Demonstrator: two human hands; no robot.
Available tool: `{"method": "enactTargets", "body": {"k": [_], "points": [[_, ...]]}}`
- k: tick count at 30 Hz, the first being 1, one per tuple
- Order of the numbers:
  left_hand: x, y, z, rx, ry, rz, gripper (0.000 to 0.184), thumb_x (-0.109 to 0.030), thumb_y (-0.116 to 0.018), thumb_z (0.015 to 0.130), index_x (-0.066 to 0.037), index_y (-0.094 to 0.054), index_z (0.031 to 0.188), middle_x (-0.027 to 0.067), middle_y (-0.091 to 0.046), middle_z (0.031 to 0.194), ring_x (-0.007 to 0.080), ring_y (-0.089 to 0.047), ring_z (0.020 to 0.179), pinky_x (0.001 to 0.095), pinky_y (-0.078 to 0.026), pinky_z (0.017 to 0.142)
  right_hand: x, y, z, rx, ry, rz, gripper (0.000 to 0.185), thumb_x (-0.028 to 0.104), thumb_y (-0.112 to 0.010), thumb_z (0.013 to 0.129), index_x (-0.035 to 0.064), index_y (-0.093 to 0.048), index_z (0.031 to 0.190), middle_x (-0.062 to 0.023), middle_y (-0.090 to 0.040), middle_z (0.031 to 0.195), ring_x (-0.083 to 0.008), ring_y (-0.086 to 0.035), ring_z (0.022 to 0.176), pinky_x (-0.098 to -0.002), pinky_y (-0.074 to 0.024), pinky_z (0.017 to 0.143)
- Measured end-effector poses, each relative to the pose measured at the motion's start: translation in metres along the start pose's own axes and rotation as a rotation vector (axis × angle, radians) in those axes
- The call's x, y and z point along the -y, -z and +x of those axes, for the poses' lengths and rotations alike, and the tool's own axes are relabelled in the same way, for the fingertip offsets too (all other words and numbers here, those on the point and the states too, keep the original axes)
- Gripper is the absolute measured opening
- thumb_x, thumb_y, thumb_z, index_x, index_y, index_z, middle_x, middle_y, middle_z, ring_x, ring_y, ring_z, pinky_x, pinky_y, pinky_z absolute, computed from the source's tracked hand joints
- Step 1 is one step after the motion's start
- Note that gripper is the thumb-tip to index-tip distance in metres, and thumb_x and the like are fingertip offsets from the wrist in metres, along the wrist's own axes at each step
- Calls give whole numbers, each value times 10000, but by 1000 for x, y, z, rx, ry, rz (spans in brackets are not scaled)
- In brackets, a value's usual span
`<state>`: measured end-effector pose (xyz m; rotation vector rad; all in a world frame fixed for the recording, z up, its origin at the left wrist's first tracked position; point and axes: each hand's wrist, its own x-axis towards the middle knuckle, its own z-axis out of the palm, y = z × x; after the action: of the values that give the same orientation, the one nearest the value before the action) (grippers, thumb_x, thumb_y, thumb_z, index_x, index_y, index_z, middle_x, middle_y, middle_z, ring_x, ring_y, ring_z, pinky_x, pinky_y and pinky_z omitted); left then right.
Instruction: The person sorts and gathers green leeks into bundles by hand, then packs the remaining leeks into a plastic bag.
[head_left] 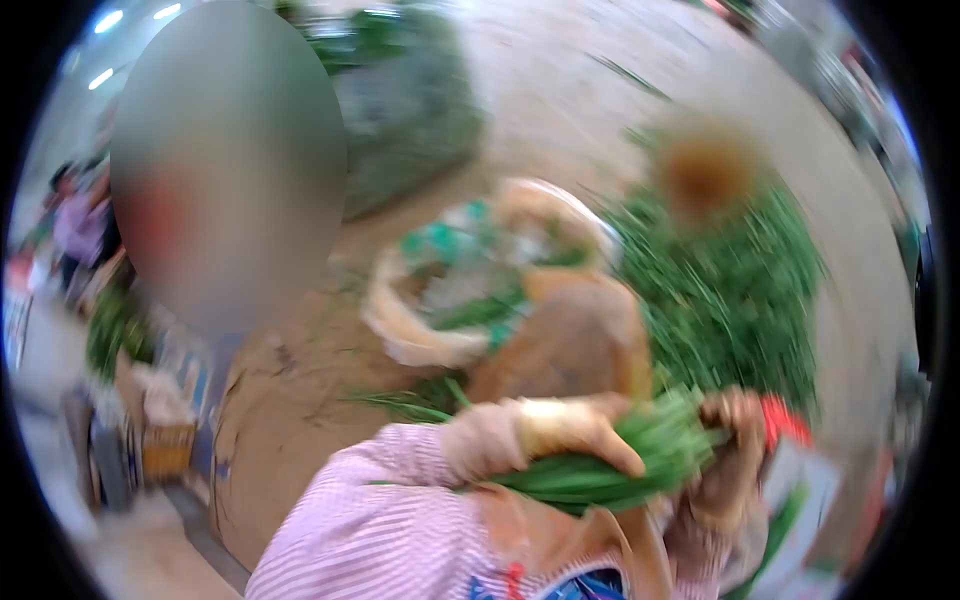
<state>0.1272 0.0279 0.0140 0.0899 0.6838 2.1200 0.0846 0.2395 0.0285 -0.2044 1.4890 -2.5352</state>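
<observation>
Pale-rimmed bag point(420, 350) noted beyond the fingers of the left hand point(575, 430). Those fingers and thumb clasp the green bunch point(590, 478), positioned between both hands. Right hand point(735, 415): fingers curled at bunch's end; blurred, pinch undeterminable. Risk: stalks splaying loose, should the left clasp slacken.

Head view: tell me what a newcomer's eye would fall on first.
First, the bunch of long green stalks at the lower centre, with the left hand closed around it and the right hand at its right end. Next, the big loose heap of similar greens on the floor, right of centre. Then the open, pale plastic bag with green patches near the middle, some greens inside.
</observation>
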Motion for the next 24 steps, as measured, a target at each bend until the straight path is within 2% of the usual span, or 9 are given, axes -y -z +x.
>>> {"method": "enactTargets", "body": {"k": [4, 5, 6, 8, 10, 15, 21, 22, 24], "points": [[-5, -19, -13, -48, -37, -50, 597, 36, -618, 785, -9, -419, 1345, 110, -551, 1268, 209, -555, 1139, 332, -426, 1004, 23, 31, 3, -96, 70, 403, 252, 236, -498, 982, 120, -389, 788, -5, -334, 755, -177, -380, 710, -370, -416, 791], [-7, -26, -21, -133, -7, -26, 631, 54, -622, 762, -9, -408, 1352, 106, -560, 1245, 205, -559, 1127, 335, -429, 998, 30, 48, 1, -67, 189, 294, 183, 249, -503, 980, 103, -502, 871, -19, -498, 852, -186, -500, 824, -377, -451, 838], [-14, -32, -28, -147, 3, -7, 678, -25, -718, 754, -11, -412, 1359, 90, -557, 1272, 189, -539, 1158, 320, -388, 1031, 31, 65, -5, -383, 268, -89, 217, 271, -487, 987, 82, -558, 1069, -68, -596, 1109, -209, -560, 1012, -376, -465, 872], [-20, -4, -5, -154, 10, -20, 709, -47, -743, 731, -15, -410, 1356, 79, -571, 1237, 184, -548, 1134, 314, -395, 1020, 9, 96, 0, -344, 140, -180, 361, 343, -462, 991, 87, -502, 1243, -119, -553, 1282, -247, -536, 1152, -384, -452, 901], [-23, 2, -3, -143, 2, 33, 716, -61, -750, 726, -14, -409, 1354, 76, -573, 1228, 182, -549, 1128, 313, -398, 1016, -6, 69, -15, -159, -145, 169, 508, 450, -459, 970, 113, -406, 1347, -135, -523, 1306, -256, -519, 1167, -378, -438, 926], [-13, -12, 6, -200, 63, 136, 701, -114, -763, 728, -2, -422, 1330, 78, -579, 1208, 181, -554, 1109, 318, -410, 999, -25, 7, -36, 16, -117, 212, 754, 620, -406, 915, 130, -235, 1461, -178, -420, 1389, -309, -471, 1227, -436, -400, 1038], [-6, -3, 4, -211, 26, 93, 631, -175, -760, 754, -4, -467, 1286, 81, -585, 1180, 172, -557, 1083, 306, -424, 963, -38, -27, -43, -175, -185, 219, 815, 602, -533, 871, 132, -229, 1464, -134, -437, 1368, -272, -473, 1221, -437, -402, 1034], [-9, -3, -4, -263, 5, 75, 618, -206, -761, 762, -5, -482, 1275, 85, -588, 1170, 171, -559, 1070, 302, -424, 952, -42, -36, -42, -180, -159, 277, 813, 502, -627, 850, 116, -239, 1451, -132, -449, 1334, -249, -508, 1167, -393, -418, 1018], [-11, -2, -10, -281, -35, 323, 596, -261, -762, 770, -4, -511, 1246, 93, -594, 1150, 169, -558, 1043, 301, -425, 930, -47, -40, -44, -139, -228, 192, 881, 530, -664, 799, 142, -224, 1456, -113, -424, 1344, -259, -466, 1203, -410, -412, 1022]]}}
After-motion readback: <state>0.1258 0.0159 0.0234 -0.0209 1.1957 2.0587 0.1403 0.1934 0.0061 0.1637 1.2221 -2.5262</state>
